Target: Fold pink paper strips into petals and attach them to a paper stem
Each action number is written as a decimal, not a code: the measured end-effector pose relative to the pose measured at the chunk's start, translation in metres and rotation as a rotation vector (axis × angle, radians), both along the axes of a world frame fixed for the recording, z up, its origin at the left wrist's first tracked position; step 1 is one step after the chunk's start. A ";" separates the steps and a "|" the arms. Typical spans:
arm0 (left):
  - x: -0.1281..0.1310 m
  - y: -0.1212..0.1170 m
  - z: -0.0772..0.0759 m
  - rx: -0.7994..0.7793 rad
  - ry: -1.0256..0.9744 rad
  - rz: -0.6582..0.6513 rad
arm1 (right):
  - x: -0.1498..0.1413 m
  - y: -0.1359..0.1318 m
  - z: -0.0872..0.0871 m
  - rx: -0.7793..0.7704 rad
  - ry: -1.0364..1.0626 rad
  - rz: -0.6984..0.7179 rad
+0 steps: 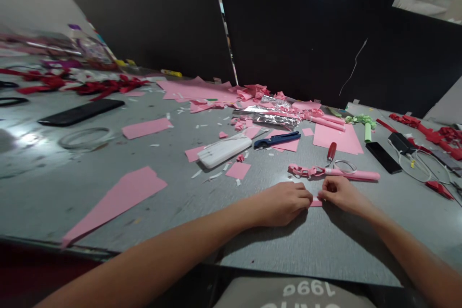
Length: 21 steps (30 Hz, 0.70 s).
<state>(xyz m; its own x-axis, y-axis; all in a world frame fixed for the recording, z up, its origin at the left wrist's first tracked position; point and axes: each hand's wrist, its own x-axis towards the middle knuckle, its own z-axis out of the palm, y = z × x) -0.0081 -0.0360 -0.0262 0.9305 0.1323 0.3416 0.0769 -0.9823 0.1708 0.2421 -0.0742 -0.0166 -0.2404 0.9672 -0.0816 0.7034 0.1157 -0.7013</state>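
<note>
A black panel [288, 33] stands behind the grey table [173, 211], beyond the white case [224, 151]. Large pink sheets [198, 89] lie on the table past the case, and a long, tapering pink piece [115, 202] lies to its left and nearer the front edge. The left hand [288, 203] is to the right of the case and nearer the front, fingers bent and close together, their tips at the left end of a small pink strip; its thumb is hidden, so whether it grips the strip I cannot tell. A black slab [81, 112] lies far left of the case, and crinkled foil [274, 114] beyond it to the right. The right hand [339, 193], farther right of the case than the left, pinches thumb and forefinger together at the strip's right end. A pink roll [355, 174] with a chain of pink loops [305, 171] at its left end lies to the right of the case, just beyond the hands. The blue cutter [277, 140] is just right of the case; the red-handled tool [331, 152] is farther right. The pink strip [316, 202] itself lies flat on the table, right of and nearer than the case, between the two hands.
</note>
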 end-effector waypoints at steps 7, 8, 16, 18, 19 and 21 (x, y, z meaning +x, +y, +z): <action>0.001 0.001 -0.006 0.010 -0.032 0.003 | -0.011 -0.013 0.009 0.117 -0.100 0.081; 0.001 0.001 -0.006 0.003 -0.034 0.011 | -0.012 -0.014 0.009 0.134 -0.121 0.090; -0.003 0.003 -0.001 -0.274 0.009 0.221 | -0.012 -0.020 0.010 0.058 -0.022 0.097; -0.004 0.005 0.001 -0.338 0.029 0.268 | -0.012 -0.021 0.009 0.080 0.015 0.092; -0.005 0.006 0.001 -0.361 0.035 0.278 | -0.011 -0.020 0.009 0.097 0.031 0.082; -0.007 0.008 0.003 -0.396 0.041 0.285 | -0.009 -0.019 0.009 0.125 0.090 0.045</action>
